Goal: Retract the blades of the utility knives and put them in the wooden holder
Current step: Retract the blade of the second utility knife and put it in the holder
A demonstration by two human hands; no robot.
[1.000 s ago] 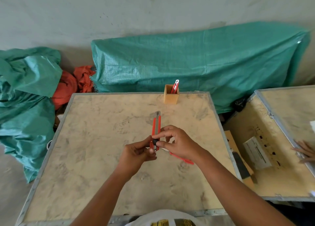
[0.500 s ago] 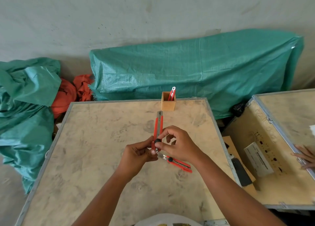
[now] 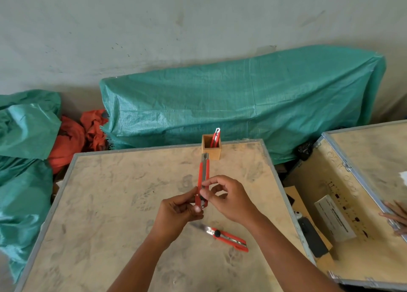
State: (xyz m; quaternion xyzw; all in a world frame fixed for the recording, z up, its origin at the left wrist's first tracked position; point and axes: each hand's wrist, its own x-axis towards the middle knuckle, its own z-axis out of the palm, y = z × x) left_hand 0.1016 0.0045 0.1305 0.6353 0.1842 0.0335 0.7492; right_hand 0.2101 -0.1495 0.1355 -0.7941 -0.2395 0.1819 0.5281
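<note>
Landmark: holder [image 3: 211,147], a small open wooden box standing at the far edge of the surface [image 3: 110,203].
Held knife: red knife [image 3: 203,180] raised above the surface on the near side of the holder, lengthwise toward it, its far tip just short of the holder's front wall; whether the blade tip sticks out cannot be told.
Left hand: left hand [image 3: 176,214], nearer than the holder and a little left of it, pinches the knife's near end between thumb and fingers.
Right hand: right hand [image 3: 229,200], nearer than the holder and slightly right, thumb and forefinger closed on the knife's body around its slider.
Loose knife: second knife [image 3: 222,236] lies flat on the surface, well nearer than the holder, below the right wrist; blade out, pointing left, black slider knob near the blade end.
Stowed knife: third knife [image 3: 215,137] stands inside the holder, leaning on its right wall, top poking above the rim.
Behind holder: green tarp [image 3: 242,97] over a long shape against the wall.
Right of holder: crate [image 3: 352,203] with another person's fingers [image 3: 394,216] on its edge.
</note>
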